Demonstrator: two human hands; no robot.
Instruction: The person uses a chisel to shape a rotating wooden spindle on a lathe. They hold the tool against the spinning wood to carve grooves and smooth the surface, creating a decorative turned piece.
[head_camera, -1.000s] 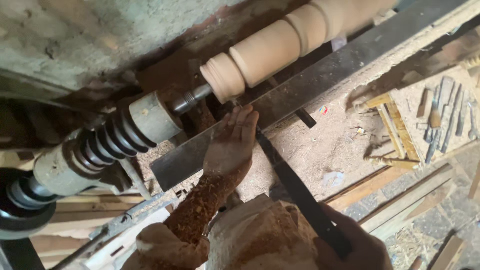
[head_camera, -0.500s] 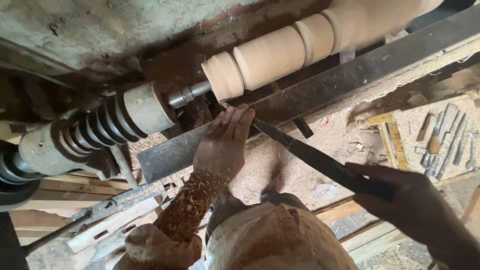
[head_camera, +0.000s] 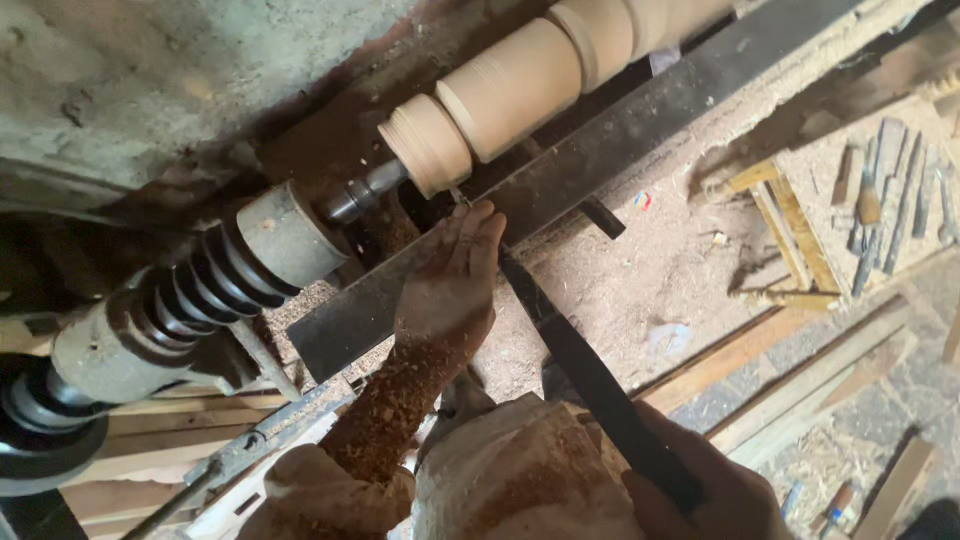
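hands (head_camera: 450, 290) steadying chisel (head_camera: 590, 380), apparently touching turned wood (head_camera: 510, 90)

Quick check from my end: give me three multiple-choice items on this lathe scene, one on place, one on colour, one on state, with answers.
1. Where does the left hand rest?
A on the dark rest bar
B on the floor
C on the pulley

2. What colour is the turned workpiece?
A green
B pale tan
C blue

3. How is the chisel held?
A lying loose
B in both hands
C in the left hand only

Answers: A, its fingers lie over the bar; B, bare light wood; B, the right hand grips the handle while the left steadies the tip.
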